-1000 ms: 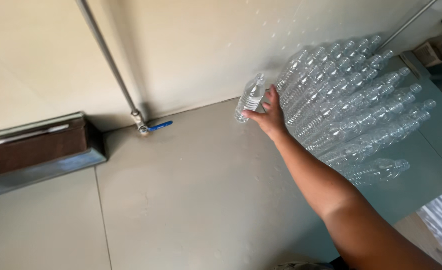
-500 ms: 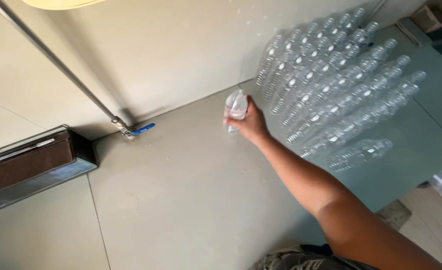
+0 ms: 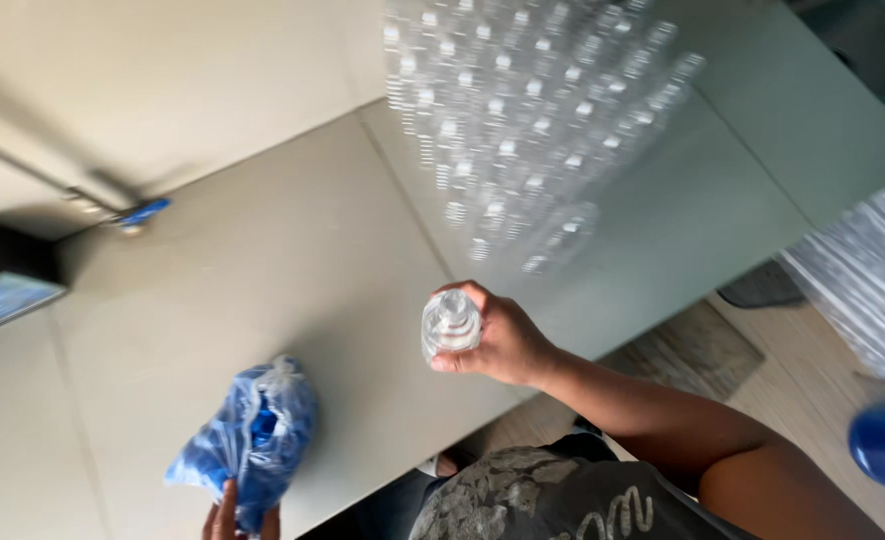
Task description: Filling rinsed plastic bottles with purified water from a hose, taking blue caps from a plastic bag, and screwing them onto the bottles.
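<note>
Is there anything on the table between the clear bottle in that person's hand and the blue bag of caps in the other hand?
Nothing visible. The right hand holds a clear bottle above the pale table. The left hand grips the blue bag at the table's near edge. Only bare tabletop lies between them; the stacked bottles sit farther back.

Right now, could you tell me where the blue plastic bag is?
In the head view, the blue plastic bag sits low on the left, gripped from below by the left hand, over the pale table.
</note>
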